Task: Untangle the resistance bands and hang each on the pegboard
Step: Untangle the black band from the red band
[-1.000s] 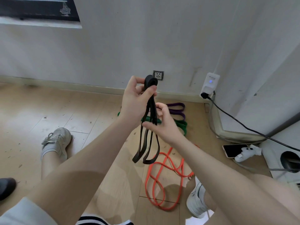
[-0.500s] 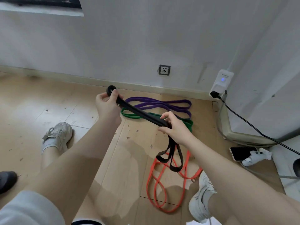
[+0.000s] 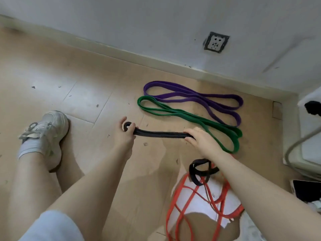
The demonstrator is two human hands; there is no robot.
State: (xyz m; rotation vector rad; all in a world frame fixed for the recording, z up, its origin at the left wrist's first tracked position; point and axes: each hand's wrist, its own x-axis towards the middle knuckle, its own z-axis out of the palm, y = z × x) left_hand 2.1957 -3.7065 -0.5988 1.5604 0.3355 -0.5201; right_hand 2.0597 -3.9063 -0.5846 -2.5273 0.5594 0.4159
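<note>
So roughly halfway on the untangling, I'd say, and zero on the hanging. The purple band (image 3: 192,100) and the green band (image 3: 191,119) are already laid out flat on the wooden floor (image 3: 83,80), side by side as tidy loops, purple on the far side of the green, closer to the wall socket (image 3: 216,42). Those two look sorted.

The black band (image 3: 159,135) is the one in play. The left hand (image 3: 124,134) grips one looped end with fingers and thumb curled round it, and the right hand (image 3: 199,140) has its fingers wrapped over the strap further along, so the stretch between them runs straight just on the near side of the green band. The rest of it hangs down below the right wrist in a small loop.

The orange band (image 3: 189,202) is still a messy pile on the near side of the green one, and the black tail looks like it crosses it; can't tell if they're actually knotted together.

No pegboard in sight anywhere, so by my guess every band still needs hanging.
</note>
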